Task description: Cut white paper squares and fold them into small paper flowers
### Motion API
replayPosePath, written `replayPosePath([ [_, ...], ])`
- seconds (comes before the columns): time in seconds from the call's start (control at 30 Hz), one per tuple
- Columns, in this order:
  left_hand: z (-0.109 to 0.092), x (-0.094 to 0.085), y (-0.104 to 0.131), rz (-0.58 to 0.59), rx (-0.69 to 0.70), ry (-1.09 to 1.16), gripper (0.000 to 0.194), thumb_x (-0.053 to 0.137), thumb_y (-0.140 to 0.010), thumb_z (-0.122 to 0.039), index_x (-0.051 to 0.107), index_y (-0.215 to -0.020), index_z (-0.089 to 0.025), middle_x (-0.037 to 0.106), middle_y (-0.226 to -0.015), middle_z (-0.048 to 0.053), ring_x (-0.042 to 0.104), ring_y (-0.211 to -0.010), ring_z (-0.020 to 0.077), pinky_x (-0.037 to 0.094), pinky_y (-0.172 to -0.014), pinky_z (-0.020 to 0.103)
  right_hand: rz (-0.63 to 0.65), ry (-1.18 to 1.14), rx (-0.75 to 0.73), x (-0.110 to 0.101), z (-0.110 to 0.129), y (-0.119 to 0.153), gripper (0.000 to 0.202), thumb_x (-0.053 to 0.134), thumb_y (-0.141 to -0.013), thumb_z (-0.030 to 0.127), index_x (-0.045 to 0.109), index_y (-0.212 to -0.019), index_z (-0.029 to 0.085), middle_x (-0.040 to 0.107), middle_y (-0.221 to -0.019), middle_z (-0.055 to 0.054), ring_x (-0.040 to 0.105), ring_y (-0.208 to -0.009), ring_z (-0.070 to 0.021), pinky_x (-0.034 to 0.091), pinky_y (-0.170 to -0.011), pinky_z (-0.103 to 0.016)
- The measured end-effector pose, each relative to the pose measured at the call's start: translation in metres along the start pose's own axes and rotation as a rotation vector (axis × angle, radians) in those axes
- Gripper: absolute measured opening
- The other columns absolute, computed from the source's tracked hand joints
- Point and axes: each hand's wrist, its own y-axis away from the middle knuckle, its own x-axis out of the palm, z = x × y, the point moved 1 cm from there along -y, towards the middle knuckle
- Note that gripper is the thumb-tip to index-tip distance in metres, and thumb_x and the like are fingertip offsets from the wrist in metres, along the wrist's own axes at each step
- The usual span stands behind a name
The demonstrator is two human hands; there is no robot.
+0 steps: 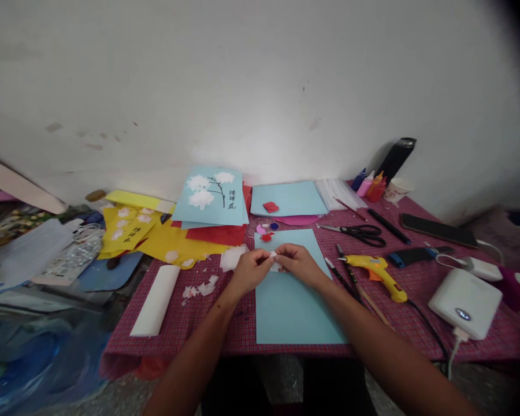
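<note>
Stretches forearms (201, 346) from near side, pinches white paper (273, 254) between left hand (252, 270) and right hand (301, 267) over the blue sheet (292, 315).

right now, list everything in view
tablecloth: 1, red, tabletop
flower card: 1, blue, back
sheet: 1, blue, beneath hands
roll: 1, white, left
yellow papers: several, yellow, left
bottles: 4, mixed, back right
flask: 1, black, right
cup: 1, white, right
scissors: 1, black, right
phone: 1, black, right
glue gun: 1, yellow, right
boxy device: 1, white, right
other clutter: uncounted, mixed, throughout
paper bit: 1, white, fingertips
left hand: 1, bare, centre
right hand: 1, bare, centre
</note>
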Motion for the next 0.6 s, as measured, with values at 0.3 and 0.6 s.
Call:
replayPosePath([
  [0.3, 0.0053, -0.0011, -0.0008, -0.038, -0.054, -0.007, 0.023, 0.054, -0.080, -0.035, 0.057, -0.068, -0.015, 0.053, -0.061, -0.002, 0.045, -0.056, 0.0097, 0.033, -0.052, 0.022, -0.096, 0.007, 0.040, -0.0015, -0.0048, -0.0022, 0.023, 0.059, -0.079, 0.037, 0.057, -0.069, 0.017, 0.055, -0.053, 0.003, 0.048, -0.046, -0.0093, 0.036, -0.046, -0.021],
  [0.6, 0.0104, -0.0016, -0.0022, -0.063, -0.076, 0.049, 0.022, 0.054, -0.079, -0.035, 0.056, -0.067, -0.016, 0.053, -0.059, -0.003, 0.045, -0.054, 0.0087, 0.033, -0.050, 0.021, -0.074, -0.106, 0.051, -0.0033, -0.0062, -0.0028, 0.014, 0.056, -0.078, 0.030, 0.056, -0.071, 0.017, 0.059, -0.053, 0.001, 0.049, -0.045, -0.0096, 0.038, -0.048, -0.022],
])
